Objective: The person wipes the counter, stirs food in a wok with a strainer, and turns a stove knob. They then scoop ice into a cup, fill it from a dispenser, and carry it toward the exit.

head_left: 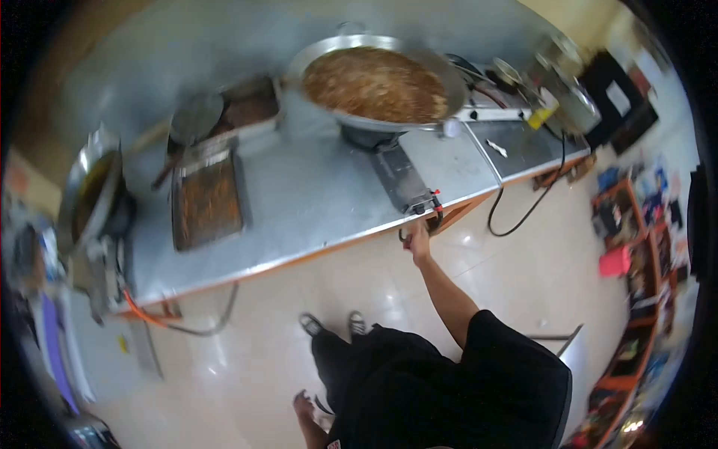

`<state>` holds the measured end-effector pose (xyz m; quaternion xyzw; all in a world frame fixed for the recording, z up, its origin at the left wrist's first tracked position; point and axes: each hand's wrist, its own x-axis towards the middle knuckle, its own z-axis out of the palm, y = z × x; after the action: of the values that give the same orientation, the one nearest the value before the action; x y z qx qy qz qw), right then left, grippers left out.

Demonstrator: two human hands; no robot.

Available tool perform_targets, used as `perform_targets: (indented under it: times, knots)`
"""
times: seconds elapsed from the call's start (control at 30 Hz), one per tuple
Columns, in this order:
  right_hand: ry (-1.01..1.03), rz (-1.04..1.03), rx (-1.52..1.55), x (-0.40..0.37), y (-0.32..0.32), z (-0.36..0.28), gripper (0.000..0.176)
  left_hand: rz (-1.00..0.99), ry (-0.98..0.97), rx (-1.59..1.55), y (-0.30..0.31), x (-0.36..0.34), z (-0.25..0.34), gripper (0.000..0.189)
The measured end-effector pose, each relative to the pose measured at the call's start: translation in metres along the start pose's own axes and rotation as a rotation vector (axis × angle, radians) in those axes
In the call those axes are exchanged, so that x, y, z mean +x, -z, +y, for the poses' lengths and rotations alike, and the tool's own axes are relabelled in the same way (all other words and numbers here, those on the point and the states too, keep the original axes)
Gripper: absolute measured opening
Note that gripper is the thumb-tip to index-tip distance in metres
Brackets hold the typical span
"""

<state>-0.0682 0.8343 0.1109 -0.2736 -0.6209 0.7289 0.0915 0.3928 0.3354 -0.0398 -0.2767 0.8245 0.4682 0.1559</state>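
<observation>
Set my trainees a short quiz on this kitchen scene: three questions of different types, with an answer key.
1. Multiple choice: which hand is at the front end of the burner? A) the left hand B) the right hand C) neither
2. True or false: the nearer rectangular tray lies on the metal counter.
3. Open: what does the large pan hold?

Key: 1. B. 2. True. 3. Brown food; too blurred to tell which dish.

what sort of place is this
Probably a kitchen, perhaps one that cooks in bulk: a very wide wok of brown food sits over a burner on a long metal-topped counter.
</observation>
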Motion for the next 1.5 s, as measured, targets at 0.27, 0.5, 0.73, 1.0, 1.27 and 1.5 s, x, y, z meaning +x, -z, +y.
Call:
perform_targets:
  times: [0.27, 0.5, 0.73, 1.0, 1.27, 1.5]
  knots:
    - [-0.438, -0.153, -0.641, -0.167, 0.18, 0.245, 0.029, -0.333, 0.543, -0.421, 0.102, 0.088, 0.119, 0.031]
    - [-1.065, 0.24, -0.56, -0.347, 0.277, 0.294, 0.015, -0.565, 0.215, -0.17, 0.069, 0.114, 0.264, 0.038]
    - [-0.405, 0.192, -0.341, -0.196, 0.158, 0.18, 0.026, -0.59, 0.147, -0.178, 0.019, 0.113, 0.291, 0.034]
    - [0.867, 0.425, -0.485, -0.069, -0.006, -0.273, 0.034, -0.341, 0.492, -0.358, 0.058, 0.04, 0.146, 0.035]
    - [1.122, 0.288, -0.757, -0.025, -0.036, -0.32, 0.054, -0.311, 0.377, -0.162, 0.08, -0.021, 0.065, 0.035]
    - [1.22, 0.159, -0.773, -0.029, -0.028, -0.333, 0.049, -0.365, 0.383, -0.262, 0.044, 0.093, 0.132, 0.033]
